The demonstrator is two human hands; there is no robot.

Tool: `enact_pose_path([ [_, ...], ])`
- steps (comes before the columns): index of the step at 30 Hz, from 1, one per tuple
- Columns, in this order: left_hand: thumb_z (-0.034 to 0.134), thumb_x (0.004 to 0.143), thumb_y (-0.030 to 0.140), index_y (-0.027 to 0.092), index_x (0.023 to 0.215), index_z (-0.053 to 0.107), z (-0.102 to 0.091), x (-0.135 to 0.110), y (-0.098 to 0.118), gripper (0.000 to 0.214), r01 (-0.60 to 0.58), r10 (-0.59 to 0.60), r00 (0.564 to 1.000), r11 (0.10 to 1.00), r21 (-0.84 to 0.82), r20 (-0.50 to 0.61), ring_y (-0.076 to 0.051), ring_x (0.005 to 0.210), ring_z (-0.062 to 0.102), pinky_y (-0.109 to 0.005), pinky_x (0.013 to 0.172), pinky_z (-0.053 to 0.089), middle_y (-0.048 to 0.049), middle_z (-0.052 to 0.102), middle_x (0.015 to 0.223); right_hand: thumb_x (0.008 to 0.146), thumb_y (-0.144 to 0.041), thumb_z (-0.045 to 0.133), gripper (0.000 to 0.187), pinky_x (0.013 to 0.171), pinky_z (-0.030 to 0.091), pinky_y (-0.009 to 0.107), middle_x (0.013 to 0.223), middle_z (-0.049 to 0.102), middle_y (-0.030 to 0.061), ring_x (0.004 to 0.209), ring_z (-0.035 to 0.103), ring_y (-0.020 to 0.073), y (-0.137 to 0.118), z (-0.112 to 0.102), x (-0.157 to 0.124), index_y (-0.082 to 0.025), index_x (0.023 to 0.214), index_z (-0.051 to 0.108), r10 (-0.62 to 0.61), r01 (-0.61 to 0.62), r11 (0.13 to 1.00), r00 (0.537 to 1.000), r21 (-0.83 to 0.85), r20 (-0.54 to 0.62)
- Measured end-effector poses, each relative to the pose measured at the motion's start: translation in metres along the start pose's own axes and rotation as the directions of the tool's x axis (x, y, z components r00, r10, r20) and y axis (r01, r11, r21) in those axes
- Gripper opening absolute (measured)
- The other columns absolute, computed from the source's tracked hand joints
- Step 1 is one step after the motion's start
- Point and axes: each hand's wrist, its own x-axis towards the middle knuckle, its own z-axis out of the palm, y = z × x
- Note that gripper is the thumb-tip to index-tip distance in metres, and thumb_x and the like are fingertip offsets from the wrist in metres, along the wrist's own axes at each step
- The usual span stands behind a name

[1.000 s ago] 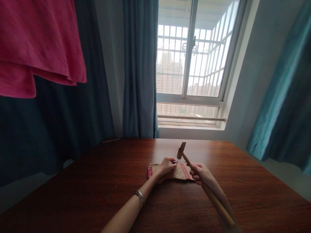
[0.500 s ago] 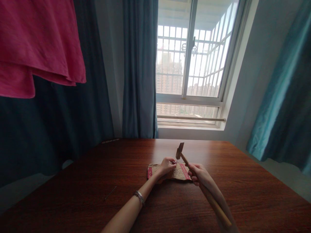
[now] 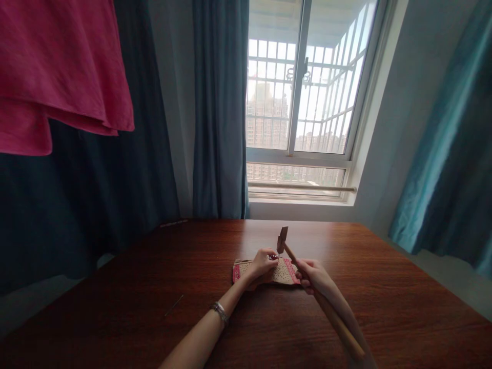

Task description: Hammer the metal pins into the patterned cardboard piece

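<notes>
My right hand [image 3: 312, 275] is wrapped around the wooden handle of a hammer [image 3: 338, 330]. The hammer's head is raised toward the window, its lower end just over a thin upright nail [image 3: 279, 255]; whether they touch I cannot tell. My left hand [image 3: 264, 262] pinches that nail with closed fingers. Small dark red and pale specks show at these fingertips, too small to make out. Under the left hand lies a flat cream board or pad [image 3: 283, 272] with dark dots and pink bands at its ends. Part of it is hidden by the hand.
A brown wood-grain table [image 3: 126, 307] bears it all. A thin metal rod or needle [image 3: 174, 305] lies to the left. Beyond the table are a barred window [image 3: 300, 118], blue curtains [image 3: 221, 113] and a hanging pink cloth [image 3: 65, 66].
The hammer's head has come down slightly and a little left, closer to the nail. My left hand keeps its pinch over the dotted pad.
</notes>
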Motion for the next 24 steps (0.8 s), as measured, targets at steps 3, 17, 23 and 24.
enact_pose_path([
  [3, 0.057, 0.068, 0.021, 0.012, 0.075, 0.07, 0.0005, 0.0004, -0.0006, 0.017, 0.003, -0.003, 1.0, 1.0, 0.01, -0.011, -0.015, 0.072, 0.059, -0.023, 0.069, 0.043, -0.0035, 0.068, 0.076, 0.063, -0.056, 0.065, 0.048, 0.028, 0.023, 0.015, 0.051, 0.046, -0.0081, 0.032, 0.031, 0.0014, 0.0008, -0.0012, 0.0007, -0.016, 0.085, 0.053, -0.016, 0.016, 0.999, 1.0, 0.03, 0.004],
  [17, 0.056, 0.068, 0.019, 0.013, 0.074, 0.069, 0.0001, -0.0002, 0.0023, 0.016, 0.007, -0.008, 1.0, 1.0, 0.016, 0.02, -0.015, 0.071, 0.057, -0.022, 0.068, 0.041, -0.0027, 0.067, 0.075, 0.065, -0.059, 0.062, 0.045, 0.028, 0.023, 0.017, 0.052, 0.046, -0.0066, 0.032, 0.032, 0.002, 0.0061, -0.0007, 0.0029, -0.017, 0.073, 0.05, -0.049, 0.049, 0.998, 0.999, -0.048, 0.003],
  [23, 0.055, 0.068, 0.019, 0.012, 0.073, 0.069, -0.0007, -0.0008, 0.004, 0.017, 0.014, -0.014, 1.0, 1.0, 0.021, 0.015, -0.015, 0.071, 0.057, -0.022, 0.068, 0.041, -0.0035, 0.068, 0.075, 0.063, -0.06, 0.063, 0.048, 0.028, 0.024, 0.016, 0.053, 0.046, -0.0073, 0.032, 0.032, 0.002, 0.0052, -0.0022, 0.0022, -0.017, 0.082, 0.052, -0.029, 0.029, 0.999, 0.999, -0.034, 0.019],
  [24, 0.055, 0.068, 0.019, 0.012, 0.073, 0.069, -0.0009, -0.0009, 0.0045, 0.017, 0.008, -0.008, 1.0, 1.0, 0.02, 0.022, -0.015, 0.071, 0.057, -0.022, 0.068, 0.041, -0.0035, 0.067, 0.075, 0.063, -0.06, 0.063, 0.048, 0.028, 0.024, 0.016, 0.053, 0.047, -0.007, 0.032, 0.032, 0.002, 0.0053, -0.0025, 0.002, -0.017, 0.08, 0.051, -0.016, 0.018, 0.998, 1.0, -0.055, 0.025],
])
